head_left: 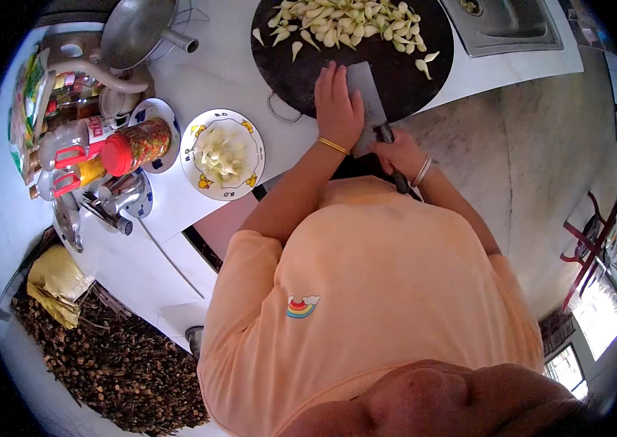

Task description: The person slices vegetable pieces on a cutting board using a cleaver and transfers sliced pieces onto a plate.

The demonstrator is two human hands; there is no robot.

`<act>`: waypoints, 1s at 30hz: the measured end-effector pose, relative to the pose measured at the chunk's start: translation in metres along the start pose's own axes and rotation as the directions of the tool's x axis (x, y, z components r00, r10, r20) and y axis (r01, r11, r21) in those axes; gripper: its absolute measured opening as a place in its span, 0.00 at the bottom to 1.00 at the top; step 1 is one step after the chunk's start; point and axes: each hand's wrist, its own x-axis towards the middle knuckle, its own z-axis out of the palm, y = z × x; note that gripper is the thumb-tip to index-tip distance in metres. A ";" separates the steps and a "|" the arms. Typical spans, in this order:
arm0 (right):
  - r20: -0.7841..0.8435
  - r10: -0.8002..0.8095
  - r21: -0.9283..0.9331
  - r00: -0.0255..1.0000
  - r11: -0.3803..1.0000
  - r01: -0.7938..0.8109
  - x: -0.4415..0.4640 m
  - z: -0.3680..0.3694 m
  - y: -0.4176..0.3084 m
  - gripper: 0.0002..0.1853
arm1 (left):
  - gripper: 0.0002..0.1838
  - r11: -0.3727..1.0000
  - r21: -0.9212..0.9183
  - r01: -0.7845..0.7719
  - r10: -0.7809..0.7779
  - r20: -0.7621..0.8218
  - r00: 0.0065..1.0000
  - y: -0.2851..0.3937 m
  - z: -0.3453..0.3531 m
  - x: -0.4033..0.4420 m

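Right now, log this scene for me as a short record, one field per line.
Left hand: laid flat with fingers extended, against the cleaver's blade
Right hand: closed around the cleaver's handle
Board: round, dark, under the blade
Cloves: pale, mostly heaped at the board's far side, a few lying apart
Plate: left of the board, holding pale pieces
Left side: wok, red-lidded jar
Right side: metal sink
Pressure on blade: cannot tell
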 end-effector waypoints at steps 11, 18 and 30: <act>0.453 -0.117 -0.243 0.884 0.938 0.248 0.036 0.095 -0.075 0.12 | 0.12 0.920 0.254 0.298 -0.158 -0.455 0.877 -0.070 -0.133 -0.036; 0.336 -0.112 -0.264 0.935 0.942 0.208 0.028 0.061 -0.084 0.14 | 0.11 0.756 0.546 0.360 -0.142 -0.401 0.905 -0.081 -0.161 -0.015; -0.030 -0.147 -0.198 0.989 0.970 0.138 0.000 -0.054 -0.081 0.12 | 0.11 0.920 0.344 0.190 -0.222 0.057 0.973 -0.043 -0.039 0.079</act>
